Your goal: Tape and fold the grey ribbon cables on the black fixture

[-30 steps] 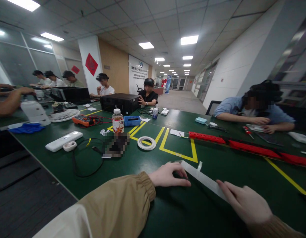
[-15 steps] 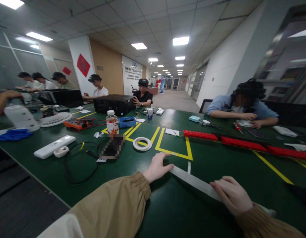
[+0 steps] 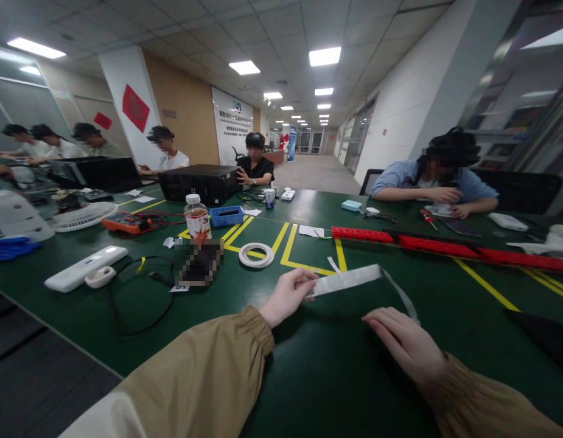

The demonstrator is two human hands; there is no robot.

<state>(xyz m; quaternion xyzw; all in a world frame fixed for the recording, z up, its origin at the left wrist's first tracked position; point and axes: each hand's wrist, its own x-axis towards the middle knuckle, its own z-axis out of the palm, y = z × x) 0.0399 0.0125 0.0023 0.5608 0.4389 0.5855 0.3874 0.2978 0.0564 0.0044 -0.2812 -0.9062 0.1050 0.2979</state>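
Observation:
My left hand [image 3: 288, 295] is closed in a pinch on one end of a long, flat whitish strip [image 3: 347, 281]. The strip rises slightly to the right, then bends sharply and runs down behind my right hand [image 3: 406, 340]. That hand hovers low over the table with its fingers stretched to the left; nothing shows at its fingertips. Whether its palm touches the strip is hidden. A small white piece [image 3: 333, 264] sticks up at the strip's upper edge. Beyond my left hand lies a roll of white tape [image 3: 256, 255].
On the green table [image 3: 308, 377] are a phone [image 3: 201, 263], a drink bottle [image 3: 197, 222], a blue tray [image 3: 226, 215], a black cable [image 3: 112, 310] and a white device [image 3: 86, 269]. A long red strip [image 3: 436, 245] lies right. Several people sit around the table.
The strip, stretched straight between both hands before, now bends up in the middle. My right hand has moved left and its fingertips have come off the strip. The view has shifted slightly.

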